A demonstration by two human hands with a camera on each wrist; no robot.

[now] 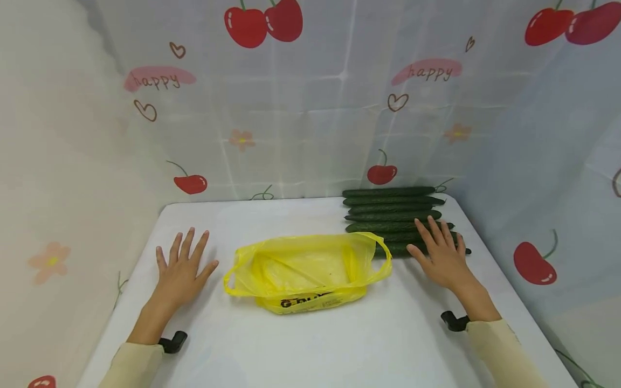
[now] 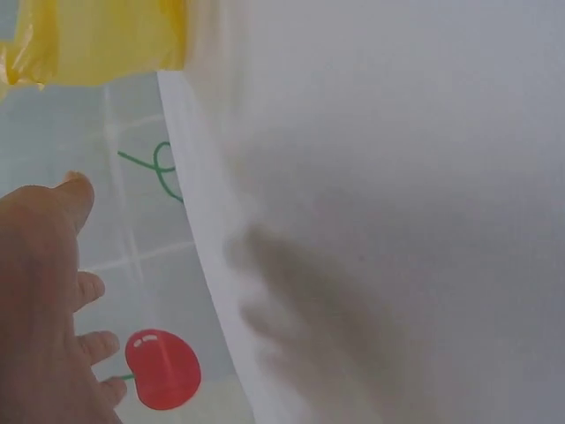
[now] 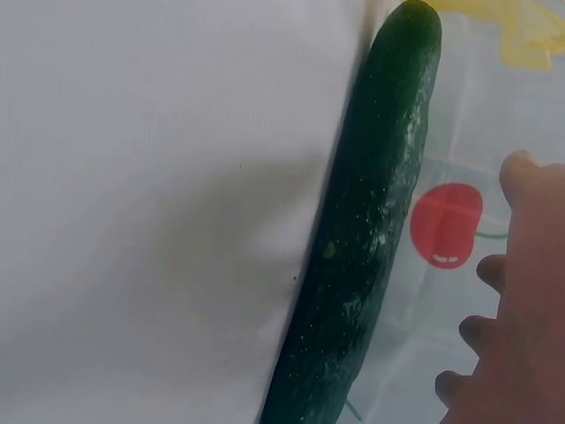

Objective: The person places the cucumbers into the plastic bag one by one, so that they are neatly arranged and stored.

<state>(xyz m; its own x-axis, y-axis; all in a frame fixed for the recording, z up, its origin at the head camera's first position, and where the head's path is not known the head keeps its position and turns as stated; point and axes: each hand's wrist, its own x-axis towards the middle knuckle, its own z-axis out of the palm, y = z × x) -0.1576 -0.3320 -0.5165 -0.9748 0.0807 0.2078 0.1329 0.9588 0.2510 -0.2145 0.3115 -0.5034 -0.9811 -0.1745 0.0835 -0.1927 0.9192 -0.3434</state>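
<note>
A yellow plastic bag [image 1: 301,264] with two loop handles lies in the middle of the table, its mouth spread wide. Several dark green cucumbers [image 1: 393,215] lie side by side at the back right, the nearest ones partly behind the bag and the right hand. My left hand [image 1: 179,277], fingers spread, is held over the table left of the bag and holds nothing. Over the right ends of the front cucumbers my right hand [image 1: 443,261] hovers with straight fingers. One cucumber [image 3: 362,221] shows large in the right wrist view, apart from the fingers [image 3: 481,336].
The white table [image 1: 301,350] ends at a cherry-printed curtain [image 1: 301,118] behind, with similar cloth at both sides. A small black device [image 1: 173,342] sits at the left wrist and another black device [image 1: 454,321] at the right.
</note>
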